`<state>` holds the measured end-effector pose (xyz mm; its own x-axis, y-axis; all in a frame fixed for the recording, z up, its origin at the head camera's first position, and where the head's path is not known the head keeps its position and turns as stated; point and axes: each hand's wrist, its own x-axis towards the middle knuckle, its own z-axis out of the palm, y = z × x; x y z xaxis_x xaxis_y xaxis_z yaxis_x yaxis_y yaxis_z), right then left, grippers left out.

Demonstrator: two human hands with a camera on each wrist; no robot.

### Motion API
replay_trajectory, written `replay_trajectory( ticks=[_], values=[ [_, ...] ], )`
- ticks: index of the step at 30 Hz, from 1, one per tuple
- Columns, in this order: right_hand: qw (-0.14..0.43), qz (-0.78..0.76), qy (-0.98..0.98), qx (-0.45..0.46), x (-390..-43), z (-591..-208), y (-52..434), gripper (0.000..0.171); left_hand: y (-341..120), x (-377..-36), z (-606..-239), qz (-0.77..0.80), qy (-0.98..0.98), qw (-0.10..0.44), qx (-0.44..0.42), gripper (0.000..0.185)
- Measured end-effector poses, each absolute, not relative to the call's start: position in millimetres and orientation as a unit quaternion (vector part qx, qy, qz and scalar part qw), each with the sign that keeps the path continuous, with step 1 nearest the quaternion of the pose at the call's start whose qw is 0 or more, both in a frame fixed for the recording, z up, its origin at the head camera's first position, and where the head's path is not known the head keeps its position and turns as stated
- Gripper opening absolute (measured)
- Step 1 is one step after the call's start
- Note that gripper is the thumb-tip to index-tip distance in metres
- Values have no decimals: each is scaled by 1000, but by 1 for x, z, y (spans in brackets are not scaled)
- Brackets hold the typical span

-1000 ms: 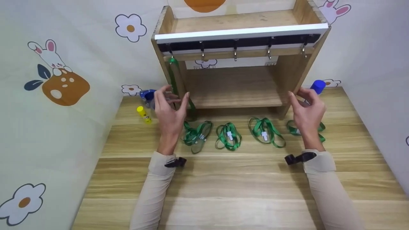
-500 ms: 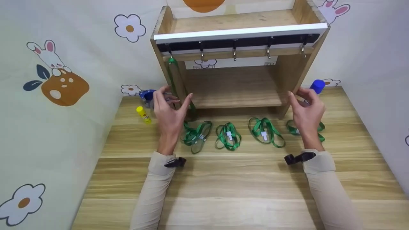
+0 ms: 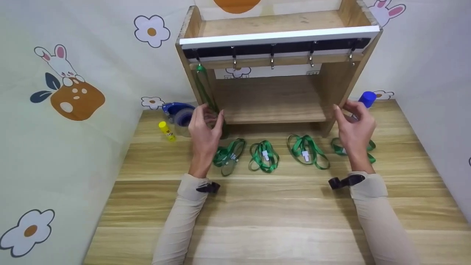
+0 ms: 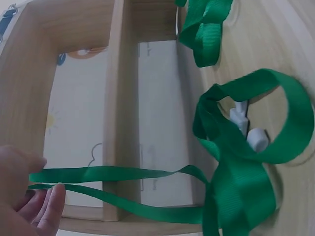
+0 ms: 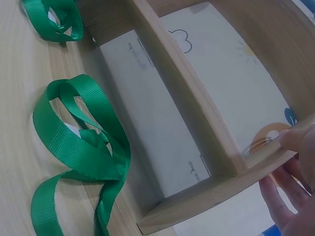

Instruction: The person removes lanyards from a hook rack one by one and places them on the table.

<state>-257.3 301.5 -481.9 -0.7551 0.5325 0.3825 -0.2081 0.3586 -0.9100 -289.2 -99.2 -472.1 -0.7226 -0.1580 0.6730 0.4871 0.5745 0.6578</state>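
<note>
A small wooden shelf unit [image 3: 276, 99] stands on the table, with a row of metal hooks [image 3: 272, 60] along its white and black front rail. From the leftmost hook hangs a green lanyard [image 3: 203, 86]. My left hand [image 3: 205, 136] has thumb and fingers about its hanging straps [image 4: 123, 173], beside the shelf's left panel. On the other side, my right hand [image 3: 355, 127] grips the front edge of the right panel [image 5: 231, 194], thumb inside and fingers outside. Green coiled lanyards [image 3: 264, 156] with white buckles lie in a row before the shelf; my right wrist partly hides the rightmost.
Left of the shelf are a blue tape dispenser [image 3: 178, 112] and a yellow glue stick [image 3: 167, 131]. A blue-capped object [image 3: 367, 99] stands behind my right hand. Patterned wall cloth [image 3: 84, 158] closes in the back and sides of the wooden table [image 3: 279, 221].
My left hand has moved a little to the right, and the lower part of the hanging lanyard has swung right with it. More of the tape dispenser shows. The right hand stays on the panel.
</note>
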Motion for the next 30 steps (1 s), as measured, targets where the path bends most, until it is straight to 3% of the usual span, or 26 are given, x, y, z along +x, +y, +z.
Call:
replay_trajectory(
  ticks=[7,11,20,30],
  values=[
    [336,554,-753,-108,-258,-483,301,34,-103,-291,-472,-437,-817,360,-107,14],
    [339,560,-749,-103,-258,-482,301,34,-111,-290,-462,-425,-821,368,-99,16],
    [340,569,-743,-96,-257,-483,301,33,-136,-290,-427,-396,-788,456,-117,17],
    [340,572,-741,-94,-257,-483,302,33,-151,-289,-390,-404,-764,488,-127,15]
  ],
)
